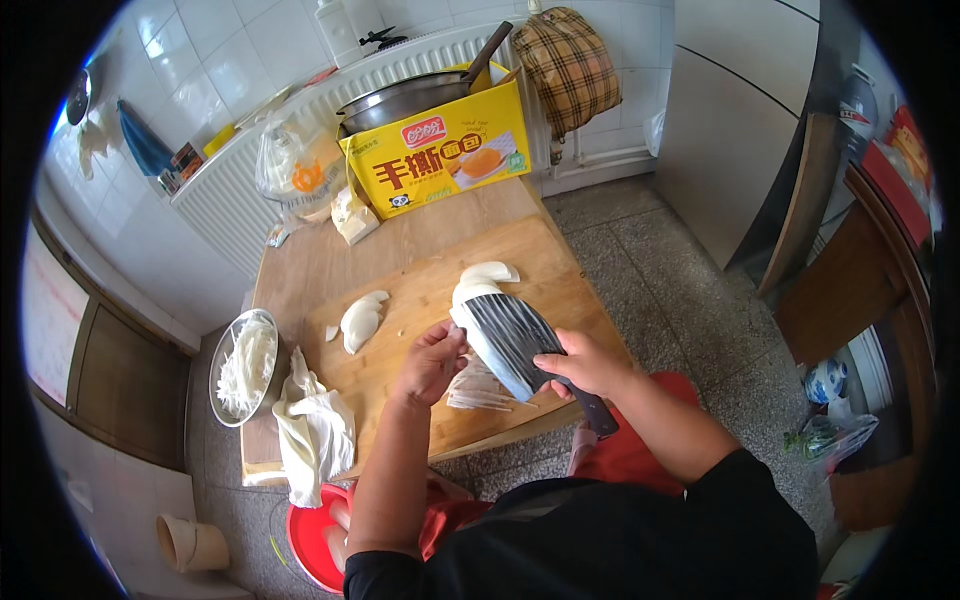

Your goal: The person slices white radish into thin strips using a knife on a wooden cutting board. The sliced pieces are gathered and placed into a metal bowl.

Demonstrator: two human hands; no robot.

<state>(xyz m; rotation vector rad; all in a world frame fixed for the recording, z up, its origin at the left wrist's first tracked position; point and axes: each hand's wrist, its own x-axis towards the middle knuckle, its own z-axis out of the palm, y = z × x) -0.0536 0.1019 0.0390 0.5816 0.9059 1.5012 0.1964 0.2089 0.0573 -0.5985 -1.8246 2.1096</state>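
Observation:
My right hand (589, 365) grips a kitchen cleaver (517, 337) by its dark handle, the blade tilted above the wooden cutting board (405, 270). By the blade's left edge is my left hand (435, 364), its thumb and fingers pinched together; whether a small pale scrap is between them is unclear. Overlapping slices of a white vegetable, probably radish (487, 277), lie at the blade's far end, partly hidden by it. Thin white shreds (480, 386) rest on the board below the cleaver. Left of them sits a smaller group of white slices (362, 322).
A metal bowl (279, 375) of white shreds stands at the table's left edge beside a white cloth (319, 427). At the back are a yellow cardboard box (450, 154) with a metal pan (405, 97) on top and a plastic bag (296, 172). A red basin (311, 544) sits below left.

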